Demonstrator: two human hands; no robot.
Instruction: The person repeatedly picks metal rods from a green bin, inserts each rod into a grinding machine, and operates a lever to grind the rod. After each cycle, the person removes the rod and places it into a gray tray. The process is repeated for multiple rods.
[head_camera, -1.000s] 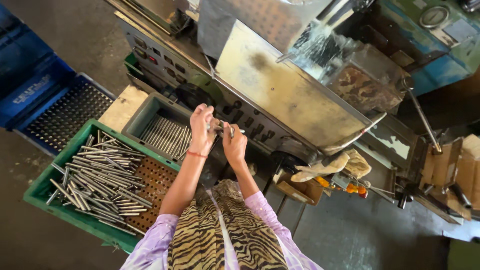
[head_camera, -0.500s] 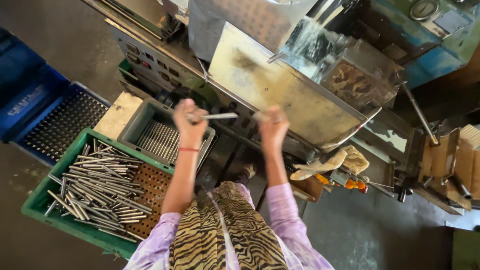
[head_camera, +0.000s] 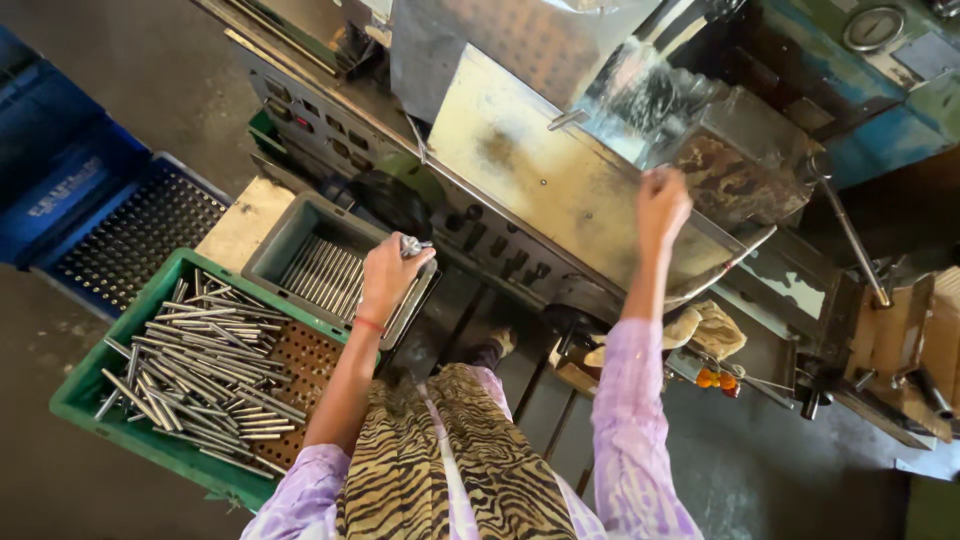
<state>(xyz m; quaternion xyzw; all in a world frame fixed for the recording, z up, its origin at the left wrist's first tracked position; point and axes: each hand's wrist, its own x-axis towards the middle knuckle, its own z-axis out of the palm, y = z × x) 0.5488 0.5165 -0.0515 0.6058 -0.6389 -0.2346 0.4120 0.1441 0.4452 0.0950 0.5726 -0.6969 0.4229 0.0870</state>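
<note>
My left hand (head_camera: 388, 277) is closed around a short metal rod (head_camera: 411, 244) and hovers over the near rim of a grey tray (head_camera: 290, 238) of neatly laid rods. My right hand (head_camera: 661, 205) is raised to the machine's tilted metal cover (head_camera: 540, 180), fingers curled by the clear guard (head_camera: 640, 100); whether it holds anything is hidden. A green crate (head_camera: 95, 385) of loose metal rods sits to the left below the grey tray.
A blue perforated crate (head_camera: 120, 235) stands at far left. The machine body (head_camera: 800, 90) fills the top and right, with a long lever (head_camera: 850, 235) at right. Rags (head_camera: 705, 330) and small orange parts (head_camera: 708, 378) lie on a ledge.
My left hand has dropped with the rod from in front of the machine down to the grey tray. My right hand has swung right and up to the machine cover.
</note>
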